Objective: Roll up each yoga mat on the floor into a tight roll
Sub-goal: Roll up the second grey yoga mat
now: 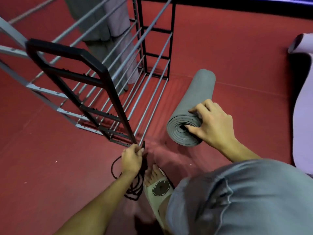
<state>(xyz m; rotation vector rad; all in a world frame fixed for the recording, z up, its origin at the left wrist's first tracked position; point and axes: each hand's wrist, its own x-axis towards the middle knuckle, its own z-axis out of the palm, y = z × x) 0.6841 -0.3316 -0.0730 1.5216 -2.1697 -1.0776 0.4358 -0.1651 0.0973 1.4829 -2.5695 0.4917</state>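
Note:
A grey yoga mat (194, 99) lies rolled up on the red floor, its spiral end facing me. My right hand (213, 122) grips that near end, fingers curled over the top and the thumb pushed into the roll's core. My left hand (132, 158) pinches a black cord (133, 189), which hangs in loops beside my foot. A lilac mat (303, 106) lies spread along the right edge, its far corner curled up.
A metal rack (105, 72) of grey bars with black end frames stands at centre left, close to my left hand. Rolled mats (116, 19) stand upright behind it. My foot in a pale slipper (159, 189) and my jeans-clad knee (237, 197) fill the lower right.

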